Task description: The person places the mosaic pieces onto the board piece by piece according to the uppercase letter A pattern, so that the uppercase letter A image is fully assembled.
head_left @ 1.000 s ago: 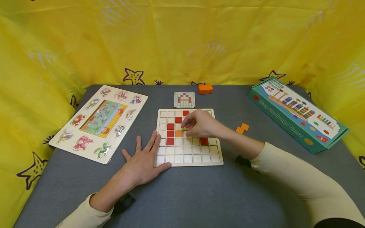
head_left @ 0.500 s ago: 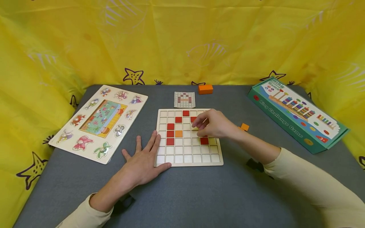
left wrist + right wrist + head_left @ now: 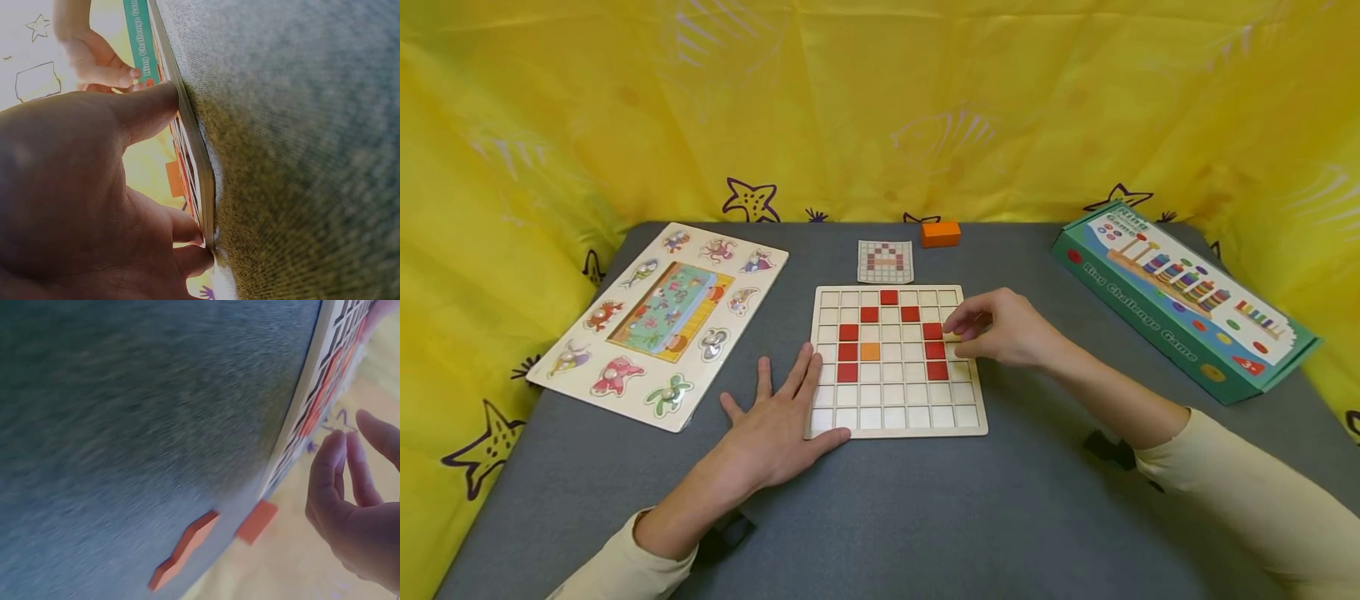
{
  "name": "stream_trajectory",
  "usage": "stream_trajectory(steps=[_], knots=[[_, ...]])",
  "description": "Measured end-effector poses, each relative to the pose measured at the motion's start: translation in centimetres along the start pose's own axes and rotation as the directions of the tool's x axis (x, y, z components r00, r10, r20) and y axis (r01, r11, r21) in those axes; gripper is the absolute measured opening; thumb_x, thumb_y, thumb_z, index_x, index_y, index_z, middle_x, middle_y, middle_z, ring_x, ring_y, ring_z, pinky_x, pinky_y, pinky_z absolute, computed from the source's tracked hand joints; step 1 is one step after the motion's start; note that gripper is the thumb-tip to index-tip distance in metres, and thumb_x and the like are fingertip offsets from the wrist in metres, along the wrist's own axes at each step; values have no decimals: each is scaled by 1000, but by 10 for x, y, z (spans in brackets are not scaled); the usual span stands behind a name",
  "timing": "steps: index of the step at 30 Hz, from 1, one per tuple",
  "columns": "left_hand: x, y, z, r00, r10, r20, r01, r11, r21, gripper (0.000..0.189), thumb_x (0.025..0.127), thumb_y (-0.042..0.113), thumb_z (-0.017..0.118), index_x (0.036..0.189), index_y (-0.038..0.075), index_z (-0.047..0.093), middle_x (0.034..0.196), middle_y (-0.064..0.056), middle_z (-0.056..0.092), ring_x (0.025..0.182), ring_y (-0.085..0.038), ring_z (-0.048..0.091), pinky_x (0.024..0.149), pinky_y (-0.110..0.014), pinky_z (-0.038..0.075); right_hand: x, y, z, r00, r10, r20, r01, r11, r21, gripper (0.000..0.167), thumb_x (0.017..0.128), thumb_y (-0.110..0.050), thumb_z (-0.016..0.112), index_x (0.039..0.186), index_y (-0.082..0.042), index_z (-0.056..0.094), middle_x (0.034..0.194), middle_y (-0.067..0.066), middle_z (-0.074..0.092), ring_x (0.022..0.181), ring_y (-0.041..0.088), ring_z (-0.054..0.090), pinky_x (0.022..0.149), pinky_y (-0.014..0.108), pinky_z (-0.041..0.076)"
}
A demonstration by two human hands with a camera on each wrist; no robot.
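Note:
A pale wooden grid board (image 3: pixel 892 418) lies on the grey table with several red tiles (image 3: pixel 847 352) and one orange tile (image 3: pixel 870 352) in its squares. My left hand (image 3: pixel 775 437) is spread flat at its left side, thumb along the front edge and fingers touching the left edge. Above the board's right edge hovers my right hand (image 3: pixel 1003 329). Its thumb and fingers are bent and parted, and nothing shows between them in the right wrist view. Two loose orange tiles (image 3: pixel 187 545) lie on the table; in the head view the right hand and forearm hide them.
Behind the board are a small pattern card (image 3: pixel 886 262) and an orange block (image 3: pixel 941 234). A sea-animal peg puzzle (image 3: pixel 658 325) lies on the left. At the right is a green Ring Challenge Game box (image 3: pixel 1180 304). A yellow curtain (image 3: pixel 880 108) surrounds the table.
My right hand has moved right, from above the board's middle to its right edge, uncovering red tiles there and covering the loose orange tiles. The left hand has stayed in place.

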State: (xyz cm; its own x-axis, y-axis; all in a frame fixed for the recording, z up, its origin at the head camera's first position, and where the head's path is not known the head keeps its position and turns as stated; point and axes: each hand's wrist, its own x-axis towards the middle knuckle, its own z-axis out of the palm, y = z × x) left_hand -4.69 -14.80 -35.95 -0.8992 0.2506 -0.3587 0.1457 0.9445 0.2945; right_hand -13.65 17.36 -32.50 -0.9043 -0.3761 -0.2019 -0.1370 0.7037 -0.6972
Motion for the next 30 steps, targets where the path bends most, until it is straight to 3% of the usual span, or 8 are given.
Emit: stream_trajectory(steps=[8, 16, 30], knots=[[0, 0, -1, 1000, -6, 3, 6, 1000, -5, 107, 94, 71, 61, 169, 14, 9, 177, -5, -1, 154, -60, -5, 96, -96, 3, -16, 18, -14, 997, 58, -41, -59, 998, -18, 28, 84, -11, 86, 111, -9, 80, 106, 9, 77, 91, 22, 67, 76, 30, 55], [1, -1, 0, 1000, -8, 8, 8, 1000, 2, 108, 94, 72, 60, 169, 14, 9, 178, -4, -1, 154, -61, -5, 95, -96, 3, -30, 40, -27, 995, 47, -85, -51, 998, -45, 28, 85, -11, 85, 112, -7, 79, 103, 12, 77, 88, 21, 66, 74, 23, 52], [1, 0, 0, 1000, -2, 8, 2, 1000, 6, 108, 94, 71, 60, 169, 13, 10, 177, -6, 1, 154, -62, -4, 95, -97, 4, -41, 64, -40, 989, 119, -89, -125, 990, -59, 35, 84, -15, 88, 115, -4, 76, 105, 14, 74, 89, 21, 66, 73, 21, 52]])
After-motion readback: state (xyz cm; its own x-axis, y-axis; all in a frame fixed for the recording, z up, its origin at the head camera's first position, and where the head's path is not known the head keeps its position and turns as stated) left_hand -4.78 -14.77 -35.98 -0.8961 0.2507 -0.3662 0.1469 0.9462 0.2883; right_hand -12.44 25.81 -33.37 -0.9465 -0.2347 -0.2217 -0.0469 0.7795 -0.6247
